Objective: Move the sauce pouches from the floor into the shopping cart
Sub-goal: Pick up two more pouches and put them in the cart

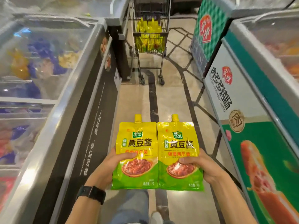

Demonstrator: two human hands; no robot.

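Note:
Two yellow-and-green sauce pouches with spouts are held upright side by side low in the head view. My left hand (115,160) grips the left pouch (137,143) by its left edge, thumb across the front. My right hand (199,165) grips the right pouch (178,139) by its right edge in the same way. The wire shopping cart (151,46) stands farther down the aisle at the top centre. Several similar yellow pouches (148,34) lie inside its basket.
A glass-topped chest freezer (48,78) runs along the left of the aisle, and another freezer with green and white panels (258,110) runs along the right. A tiled floor strip (169,102) lies between them up to the cart. My leg and shoe show below the pouches.

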